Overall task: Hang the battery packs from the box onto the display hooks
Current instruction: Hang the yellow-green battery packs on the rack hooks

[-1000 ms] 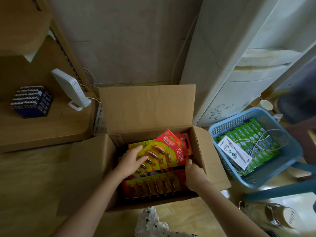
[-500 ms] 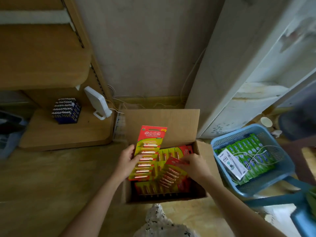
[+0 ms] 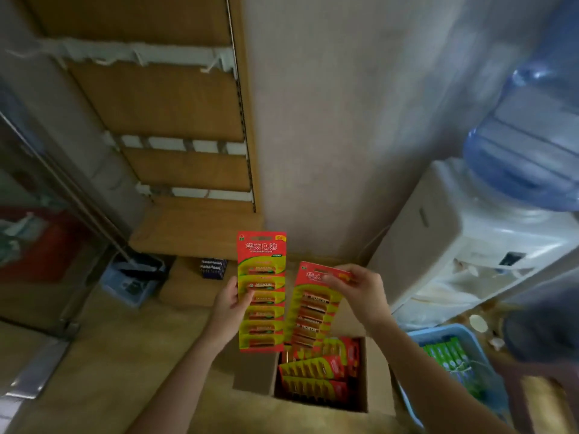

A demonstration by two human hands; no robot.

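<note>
Both cards have risen above the box point(image 3: 255, 372). The left hand point(image 3: 230, 311) grips the upright battery pack point(image 3: 261, 292) by its edge, and the right hand point(image 3: 360, 289) pinches the tilted battery pack point(image 3: 313, 311) by its top (fingers hide part of the header).

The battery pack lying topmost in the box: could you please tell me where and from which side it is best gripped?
Probably pinch its flat red header end, coming from above on the right side of the box: the battery pack lies nearly flat, header pointing right, and the rest is ridged with blisters.
</note>
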